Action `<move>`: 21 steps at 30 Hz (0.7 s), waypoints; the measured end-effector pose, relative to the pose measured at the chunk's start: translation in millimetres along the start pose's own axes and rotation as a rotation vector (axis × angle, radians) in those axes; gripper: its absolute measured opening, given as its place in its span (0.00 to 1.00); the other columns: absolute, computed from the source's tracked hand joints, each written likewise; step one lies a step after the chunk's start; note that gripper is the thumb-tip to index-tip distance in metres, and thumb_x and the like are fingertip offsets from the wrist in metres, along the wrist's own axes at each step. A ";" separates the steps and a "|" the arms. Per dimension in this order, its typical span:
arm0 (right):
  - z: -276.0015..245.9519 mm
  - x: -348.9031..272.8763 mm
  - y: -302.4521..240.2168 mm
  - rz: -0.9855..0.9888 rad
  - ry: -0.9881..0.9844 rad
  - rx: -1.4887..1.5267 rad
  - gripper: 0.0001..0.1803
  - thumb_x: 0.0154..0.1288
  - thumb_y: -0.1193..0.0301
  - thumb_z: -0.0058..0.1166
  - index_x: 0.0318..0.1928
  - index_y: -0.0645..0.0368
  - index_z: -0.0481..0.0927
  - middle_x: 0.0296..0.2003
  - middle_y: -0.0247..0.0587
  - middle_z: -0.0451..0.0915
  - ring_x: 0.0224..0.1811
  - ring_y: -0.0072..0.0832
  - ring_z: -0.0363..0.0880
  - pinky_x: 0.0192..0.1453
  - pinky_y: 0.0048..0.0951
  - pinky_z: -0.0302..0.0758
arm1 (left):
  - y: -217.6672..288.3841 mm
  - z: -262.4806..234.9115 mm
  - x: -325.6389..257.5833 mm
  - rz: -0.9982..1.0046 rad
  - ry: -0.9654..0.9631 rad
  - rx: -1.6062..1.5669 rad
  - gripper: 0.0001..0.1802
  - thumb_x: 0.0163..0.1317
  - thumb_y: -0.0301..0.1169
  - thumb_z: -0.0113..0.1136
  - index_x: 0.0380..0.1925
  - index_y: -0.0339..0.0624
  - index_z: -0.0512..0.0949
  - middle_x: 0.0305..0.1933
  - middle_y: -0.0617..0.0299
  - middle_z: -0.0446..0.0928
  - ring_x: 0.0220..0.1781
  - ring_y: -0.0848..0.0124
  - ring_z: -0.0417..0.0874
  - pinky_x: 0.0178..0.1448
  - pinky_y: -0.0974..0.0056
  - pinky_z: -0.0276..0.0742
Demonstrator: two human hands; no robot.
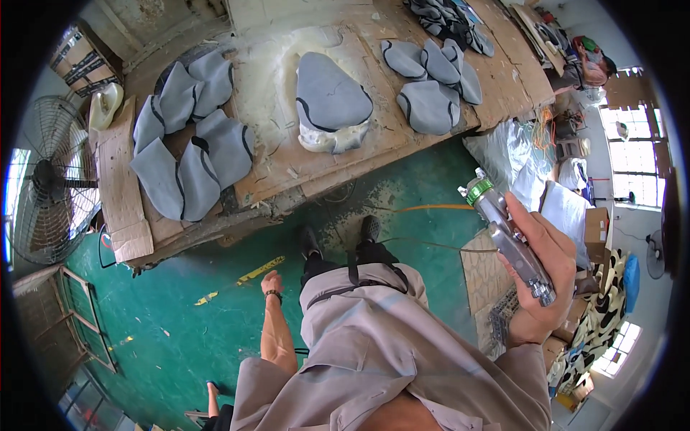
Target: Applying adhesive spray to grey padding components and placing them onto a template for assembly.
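Observation:
My right hand is wrapped round a metal spray gun with a green ring near its nozzle, raised to the right of my body. The nozzle points up and left, toward the table. Down at my left side hangs my left hand, fingers curled in, with nothing visible in it. Nearest on the table is a grey fabric cover with black edging, drawn over a rounded, tapering form whose cream-coloured base shows along the near side.
Loose grey covers lie in a ring on the table's left, and more grey covers on its right. Cardboard lines the tabletop. A large fan stands at far left. An orange hose crosses the green floor.

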State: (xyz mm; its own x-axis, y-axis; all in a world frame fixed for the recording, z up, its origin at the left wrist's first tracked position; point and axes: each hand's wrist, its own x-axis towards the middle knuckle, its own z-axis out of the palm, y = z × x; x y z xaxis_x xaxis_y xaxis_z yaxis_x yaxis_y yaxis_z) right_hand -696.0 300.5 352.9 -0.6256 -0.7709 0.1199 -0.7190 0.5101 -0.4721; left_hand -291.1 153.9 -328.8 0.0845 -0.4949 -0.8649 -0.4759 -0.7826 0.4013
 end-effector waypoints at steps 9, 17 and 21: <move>28.5 -3.5 -76.9 -0.093 -0.037 -0.086 0.36 0.51 0.80 0.67 0.65 0.59 0.83 0.31 0.44 0.83 0.32 0.37 0.85 0.37 0.34 0.79 | 37.7 4.0 15.3 0.075 -0.158 0.038 0.18 0.62 0.26 0.65 0.53 0.48 0.88 0.34 0.64 0.86 0.34 0.71 0.85 0.35 0.61 0.85; 28.6 -15.9 -109.3 -0.391 -0.314 -0.175 0.33 0.54 0.78 0.67 0.64 0.70 0.80 0.32 0.45 0.83 0.28 0.36 0.83 0.32 0.37 0.79 | 10.5 2.1 28.8 0.057 -0.209 0.103 0.20 0.63 0.26 0.67 0.57 0.48 0.86 0.43 0.64 0.87 0.41 0.70 0.87 0.43 0.55 0.89; 31.4 -24.6 -117.3 -0.390 -0.222 -0.237 0.33 0.54 0.77 0.68 0.64 0.69 0.81 0.32 0.44 0.83 0.28 0.35 0.81 0.29 0.36 0.77 | -12.7 3.1 28.5 0.039 -0.191 0.117 0.21 0.60 0.25 0.67 0.55 0.47 0.87 0.38 0.61 0.87 0.37 0.68 0.88 0.39 0.56 0.89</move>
State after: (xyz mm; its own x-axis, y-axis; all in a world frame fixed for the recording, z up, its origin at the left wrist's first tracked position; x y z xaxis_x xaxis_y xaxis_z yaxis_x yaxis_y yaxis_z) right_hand -586.8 247.7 377.9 -0.2360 -0.9706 0.0474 -0.9513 0.2208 -0.2152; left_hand -285.4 151.0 -359.5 -0.0976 -0.4347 -0.8953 -0.5744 -0.7100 0.4074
